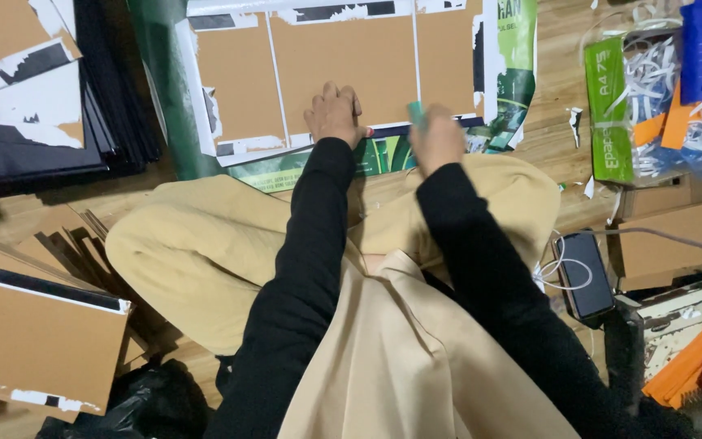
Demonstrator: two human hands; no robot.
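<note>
- The right hand (438, 138) is clenched around a small teal tool (416, 112), its tip at the near edge of the brown cardboard sheet (343, 61) on the floor (554, 122).
- The left hand (335, 114) lies flat, grasping nothing, pinning that edge; best kept firmly pressed so the sheet cannot slide.
- Farther off, the sheet's torn white paper strips (274, 81) suggest shallow, steady strokes.

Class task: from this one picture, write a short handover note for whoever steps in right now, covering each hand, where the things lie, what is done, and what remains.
Left hand: flat, pressing the brown cardboard sheet on the floor.
Right hand: gripping a small teal tool at the sheet's near edge.
Done: most of the printed covering is off; brown board shows.
Left: white and printed strips remain along the seams and edges.
Nearby: stacked boards at left, phone at right.
</note>
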